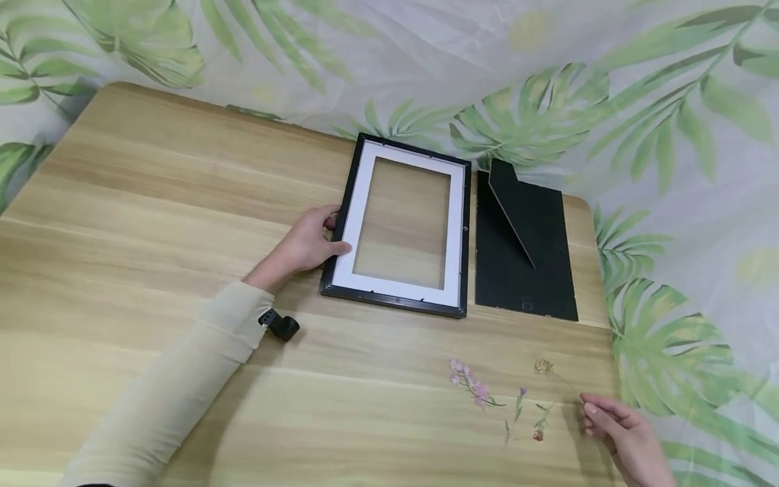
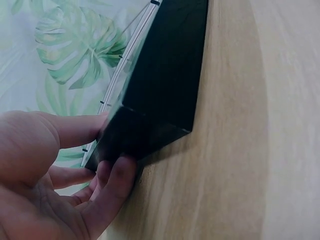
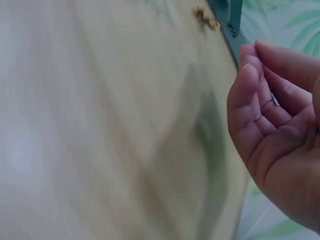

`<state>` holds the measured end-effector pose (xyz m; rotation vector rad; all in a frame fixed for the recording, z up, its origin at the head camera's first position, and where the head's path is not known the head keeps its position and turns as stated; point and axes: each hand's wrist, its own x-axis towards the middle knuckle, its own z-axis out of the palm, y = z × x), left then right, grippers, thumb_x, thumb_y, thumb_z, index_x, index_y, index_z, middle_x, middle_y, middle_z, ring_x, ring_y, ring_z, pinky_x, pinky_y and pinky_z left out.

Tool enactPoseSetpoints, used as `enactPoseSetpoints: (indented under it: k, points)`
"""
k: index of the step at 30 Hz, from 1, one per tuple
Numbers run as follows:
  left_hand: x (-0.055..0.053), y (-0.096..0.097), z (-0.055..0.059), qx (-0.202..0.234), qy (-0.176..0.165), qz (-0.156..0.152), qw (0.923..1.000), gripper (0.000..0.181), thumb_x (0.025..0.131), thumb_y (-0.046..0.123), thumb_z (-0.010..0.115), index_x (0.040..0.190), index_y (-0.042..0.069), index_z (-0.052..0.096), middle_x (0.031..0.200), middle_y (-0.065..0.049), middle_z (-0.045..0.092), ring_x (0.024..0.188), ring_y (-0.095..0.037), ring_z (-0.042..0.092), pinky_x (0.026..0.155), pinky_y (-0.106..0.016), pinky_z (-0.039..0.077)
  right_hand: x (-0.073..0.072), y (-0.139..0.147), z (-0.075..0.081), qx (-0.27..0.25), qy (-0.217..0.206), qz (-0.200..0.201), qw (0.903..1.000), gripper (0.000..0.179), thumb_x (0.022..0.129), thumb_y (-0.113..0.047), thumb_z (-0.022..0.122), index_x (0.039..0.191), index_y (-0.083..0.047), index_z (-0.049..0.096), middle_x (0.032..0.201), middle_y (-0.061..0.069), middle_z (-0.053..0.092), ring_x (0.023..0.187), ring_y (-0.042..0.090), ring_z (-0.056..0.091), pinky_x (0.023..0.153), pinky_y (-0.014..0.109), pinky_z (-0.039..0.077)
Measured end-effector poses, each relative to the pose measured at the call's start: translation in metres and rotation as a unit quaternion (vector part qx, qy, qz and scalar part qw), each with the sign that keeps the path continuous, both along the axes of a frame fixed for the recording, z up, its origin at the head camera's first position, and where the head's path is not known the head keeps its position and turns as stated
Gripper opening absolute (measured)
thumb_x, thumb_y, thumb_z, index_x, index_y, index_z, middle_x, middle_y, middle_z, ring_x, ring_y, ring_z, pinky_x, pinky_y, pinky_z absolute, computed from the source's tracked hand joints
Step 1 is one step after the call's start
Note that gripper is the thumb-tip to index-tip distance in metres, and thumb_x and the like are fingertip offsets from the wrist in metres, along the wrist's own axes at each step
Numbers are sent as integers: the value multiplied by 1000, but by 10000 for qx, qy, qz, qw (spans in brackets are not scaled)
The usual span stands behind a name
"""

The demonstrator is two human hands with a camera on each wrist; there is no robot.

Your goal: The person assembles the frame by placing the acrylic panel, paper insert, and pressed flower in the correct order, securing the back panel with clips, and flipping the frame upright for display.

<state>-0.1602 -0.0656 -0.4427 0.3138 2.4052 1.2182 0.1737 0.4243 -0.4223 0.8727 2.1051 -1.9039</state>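
Observation:
My left hand (image 1: 307, 240) grips the left side of a black picture frame (image 1: 395, 308), thumb over its white mat (image 1: 345, 267) and fingers at the outer edge. In the left wrist view the frame's black side (image 2: 160, 65) is close, with fingers bent around its corner. At the lower right, my right hand (image 1: 627, 433) pinches the thin stem of a dried yellowish flower (image 1: 544, 366) between thumb and fingertips. The right wrist view shows that flower head (image 3: 207, 19) beyond the fingertips. Nearby on the table lie a pink flower sprig (image 1: 468, 381), a small purple flower (image 1: 521, 392) and a red flower (image 1: 539, 433).
Right of the frame, a black backing board (image 1: 548, 230) lies on the wooden table (image 1: 152, 203) with its easel leg (image 1: 508, 210) raised. A leaf-patterned cloth (image 1: 669, 237) borders the table behind and to the right. A black strap (image 1: 280, 325) sits at the left cuff.

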Motion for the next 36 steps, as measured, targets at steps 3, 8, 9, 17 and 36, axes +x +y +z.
enactPoseSetpoints:
  k: [3, 8, 9, 17, 36]
  points:
    - [2, 0, 1, 1, -2, -22, 10000, 80, 90, 9, 75, 155, -2, 30, 129, -24, 53, 93, -29, 59, 81, -41, 53, -7, -14, 11, -576, 700, -4, 9959, 27, 100, 6, 56, 111, -7, 76, 97, 3, 73, 83, 12, 69, 74, 24, 58]
    - [2, 3, 0, -16, -29, 28, 10000, 80, 90, 10, 76, 154, -1, 30, 128, -23, 54, 96, -29, 59, 83, -41, 53, -39, -39, 37, -946, 1497, 129, 9841, 30, 98, 14, 51, 113, 0, 74, 98, 7, 74, 88, 13, 71, 78, 24, 58]
    - [2, 4, 0, -14, -44, 50, 10000, 80, 90, 11, 76, 155, -1, 30, 128, -22, 54, 96, -29, 59, 84, -41, 53, -48, -43, 41, -950, 1613, 222, 9821, 30, 98, 14, 51, 113, 1, 73, 99, 6, 74, 88, 13, 71, 78, 24, 58]
    - [1, 4, -6, -14, -111, 26, 9999, 81, 90, 11, 76, 154, -1, 29, 127, -22, 53, 97, -31, 59, 84, -42, 53, -122, -95, 59, -766, 1812, 704, 9779, 22, 97, 8, 58, 109, -1, 74, 96, 6, 74, 85, 12, 71, 78, 25, 58]
    - [0, 3, 5, 165, -419, 99, 9989, 81, 91, 6, 74, 156, 2, 26, 131, -20, 50, 84, -27, 59, 59, -36, 57, -255, -154, 35, -1223, 1742, 658, 9749, 30, 95, -3, 67, 122, 11, 64, 100, 14, 69, 83, 19, 65, 77, 25, 58]
